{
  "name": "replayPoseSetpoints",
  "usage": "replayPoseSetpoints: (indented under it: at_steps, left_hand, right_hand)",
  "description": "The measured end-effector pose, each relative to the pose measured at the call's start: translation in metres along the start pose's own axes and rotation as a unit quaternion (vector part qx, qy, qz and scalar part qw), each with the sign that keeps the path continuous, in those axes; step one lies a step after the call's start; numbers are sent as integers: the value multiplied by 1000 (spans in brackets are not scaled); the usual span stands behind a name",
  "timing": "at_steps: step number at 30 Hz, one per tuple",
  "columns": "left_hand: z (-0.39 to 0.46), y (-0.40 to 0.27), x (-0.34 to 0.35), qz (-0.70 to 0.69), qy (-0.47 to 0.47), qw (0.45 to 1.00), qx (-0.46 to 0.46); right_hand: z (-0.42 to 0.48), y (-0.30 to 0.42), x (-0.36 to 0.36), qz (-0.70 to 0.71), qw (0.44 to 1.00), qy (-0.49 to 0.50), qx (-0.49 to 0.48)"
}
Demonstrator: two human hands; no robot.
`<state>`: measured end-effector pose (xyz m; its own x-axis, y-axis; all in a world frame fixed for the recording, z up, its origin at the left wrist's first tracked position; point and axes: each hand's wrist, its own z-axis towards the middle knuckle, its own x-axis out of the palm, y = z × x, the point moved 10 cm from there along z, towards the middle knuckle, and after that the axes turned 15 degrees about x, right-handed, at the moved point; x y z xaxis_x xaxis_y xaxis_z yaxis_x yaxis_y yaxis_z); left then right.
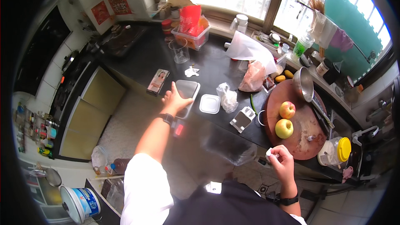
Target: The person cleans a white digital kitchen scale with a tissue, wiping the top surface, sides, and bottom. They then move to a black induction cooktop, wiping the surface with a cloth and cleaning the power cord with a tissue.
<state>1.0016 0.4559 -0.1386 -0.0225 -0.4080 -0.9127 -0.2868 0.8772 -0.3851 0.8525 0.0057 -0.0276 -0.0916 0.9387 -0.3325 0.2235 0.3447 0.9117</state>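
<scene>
My left hand (175, 100) is spread over a rectangular lidded plastic container (188, 89) at the counter's front edge; its fingers are apart, and whether they touch it is unclear. My right hand (280, 157) is closed on a small whitish crumpled piece (270, 154), in front of the round wooden chopping board (304, 143). Between the hands lie a small square white-lidded container (209, 103), a crumpled clear plastic bag (228, 97), a green chili (252, 103) and an open grey-white carton (242, 119). A phone (158, 82) lies left of the rectangular container.
Two apples (285, 119), a metal bowl (303, 84) and a knife (322, 114) are on the board. A yellow-lidded jar (333, 151) stands right of it. Behind are a pink-filled bag (252, 75), a clear cup (180, 53) and a plastic box (195, 39) holding red packets.
</scene>
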Motion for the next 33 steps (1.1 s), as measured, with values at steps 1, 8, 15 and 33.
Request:
replayPoseSetpoints:
  at_steps: [1,8,15,33]
  left_hand:
    - [7,-4,-1,27,-8,1000,14]
    - [39,-12,11,97,-51,992,62]
    - [78,-31,16,71,-41,992,96]
    - [-170,-195,-26,137,-92,686,708]
  right_hand:
    - [2,-2,-3,-12,1000,-6,-21]
    - [12,-11,-7,-16,999,-33,13]
    - [18,0,6,-6,999,-11,40]
    - [21,83,81,-90,965,43,-242]
